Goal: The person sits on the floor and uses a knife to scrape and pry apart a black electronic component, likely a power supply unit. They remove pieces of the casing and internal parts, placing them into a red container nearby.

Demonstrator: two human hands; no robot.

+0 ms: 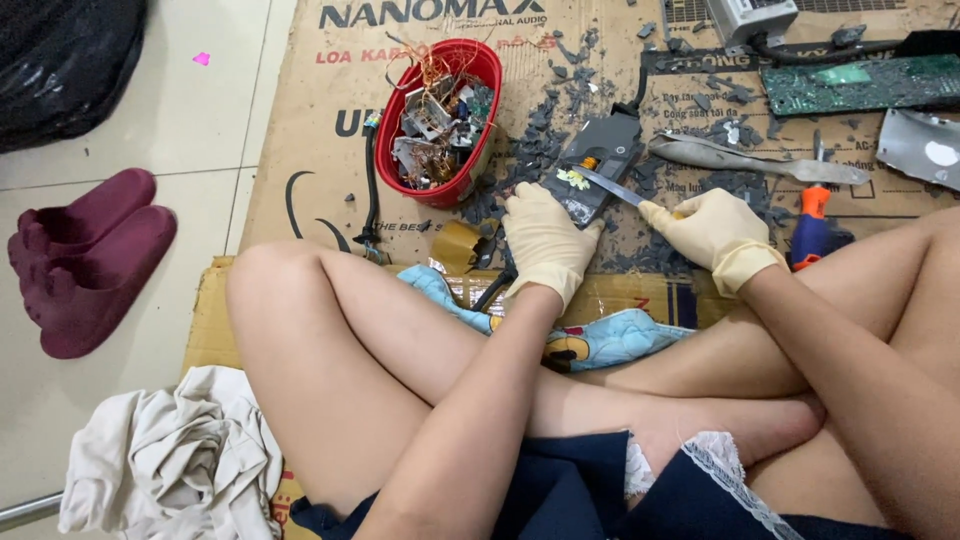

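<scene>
Head view shows your left hand pressing flat on the dark plastic casing while your right hand grips a knife. Keep the blade angled away from your left fingers. The casing lies just ahead of both hands, on the cardboard.

Red basket blocks left of hands; screwdriver and metal blade crowd right. Plastic shards litter cardboard betw. Bare tile floor far left open.
</scene>
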